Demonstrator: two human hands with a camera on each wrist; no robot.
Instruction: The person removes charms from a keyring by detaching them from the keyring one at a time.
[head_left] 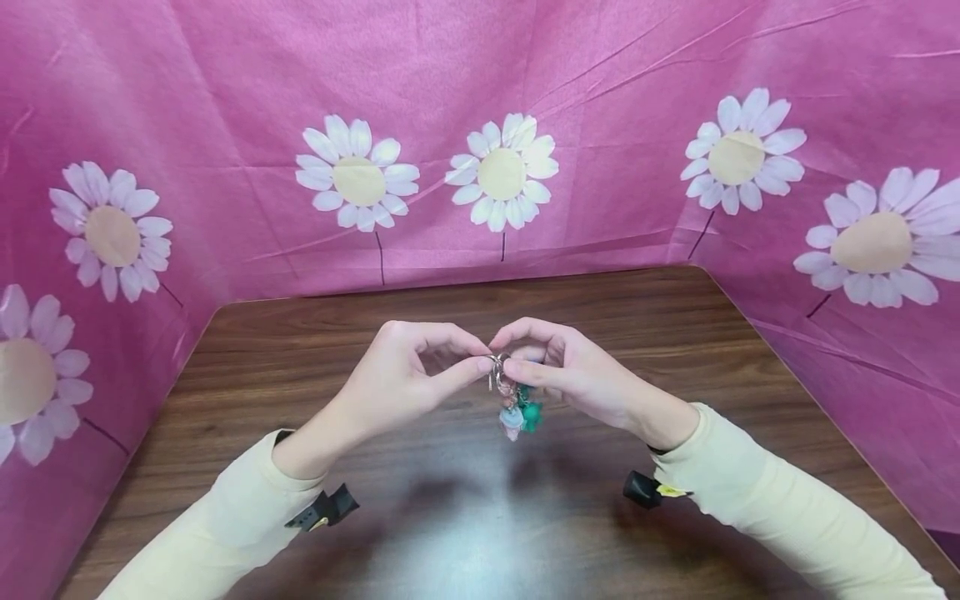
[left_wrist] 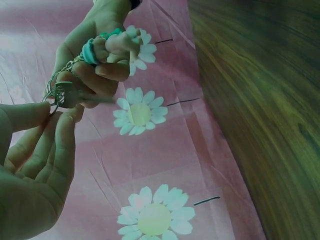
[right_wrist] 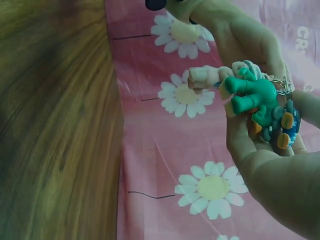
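Observation:
Over the table, my left hand (head_left: 405,367) pinches one side of a metal key ring (head_left: 498,362) between thumb and index finger. From the other side my right hand (head_left: 592,371) grips the same ring, fingertips almost meeting the left ones. A metal key (left_wrist: 64,95) is on the ring, at the left fingertips in the left wrist view. Small figurine charms hang by chains below the right hand: a green figure (right_wrist: 255,97), a pale one (right_wrist: 202,77) and a blue one with orange feet (right_wrist: 294,125). Fingers partly hide the ring.
The hands are above a dark wood-grain table (head_left: 300,350). A pink cloth (head_left: 600,67) printed with white daisies stands around its back and sides. Black wrist devices (head_left: 326,508) sit at both pale sleeves (head_left: 787,492).

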